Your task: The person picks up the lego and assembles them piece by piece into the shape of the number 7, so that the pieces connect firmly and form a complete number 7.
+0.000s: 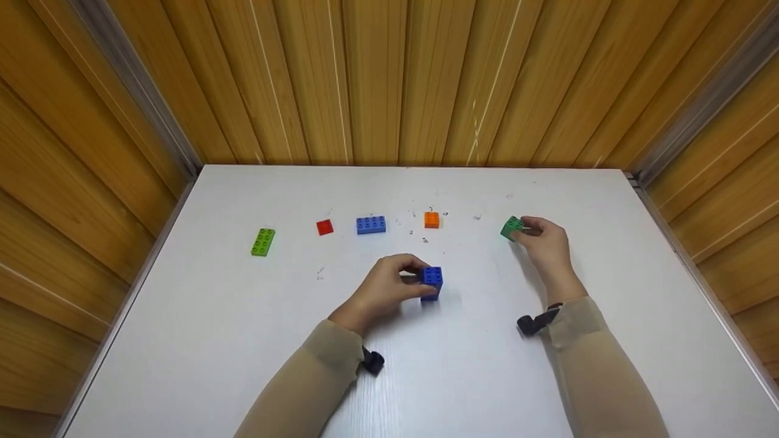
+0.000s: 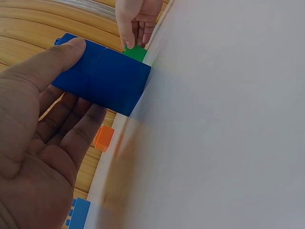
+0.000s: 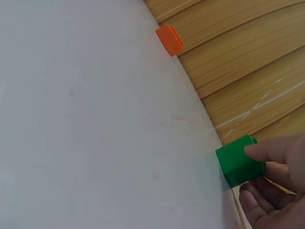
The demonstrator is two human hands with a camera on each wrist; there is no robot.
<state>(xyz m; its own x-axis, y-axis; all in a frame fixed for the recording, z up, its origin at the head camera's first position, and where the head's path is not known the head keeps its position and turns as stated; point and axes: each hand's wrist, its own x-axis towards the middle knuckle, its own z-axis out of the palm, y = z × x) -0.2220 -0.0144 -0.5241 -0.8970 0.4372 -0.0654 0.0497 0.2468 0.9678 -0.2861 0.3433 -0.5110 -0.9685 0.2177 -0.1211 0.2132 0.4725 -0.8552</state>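
My left hand (image 1: 392, 281) grips a stack of two dark blue toy bricks (image 1: 433, 276) between thumb and fingers, near the middle of the table. A seam between the two bricks shows on the blue stack (image 2: 102, 71) in the left wrist view. Farther right, my right hand (image 1: 548, 246) pinches a green brick (image 1: 512, 227). In the right wrist view the thumb lies against one side of the green brick (image 3: 238, 160); the brick is at or just above the tabletop. Part of it is hidden behind the fingers.
Across the white table (image 1: 243, 340) lie a lime green brick (image 1: 263, 242), a flat red piece (image 1: 325, 227), a lighter blue brick (image 1: 371, 225) and an orange brick (image 1: 431, 219). Wood-patterned walls (image 1: 377, 85) border the back and sides. Small dark marks dot the tabletop.
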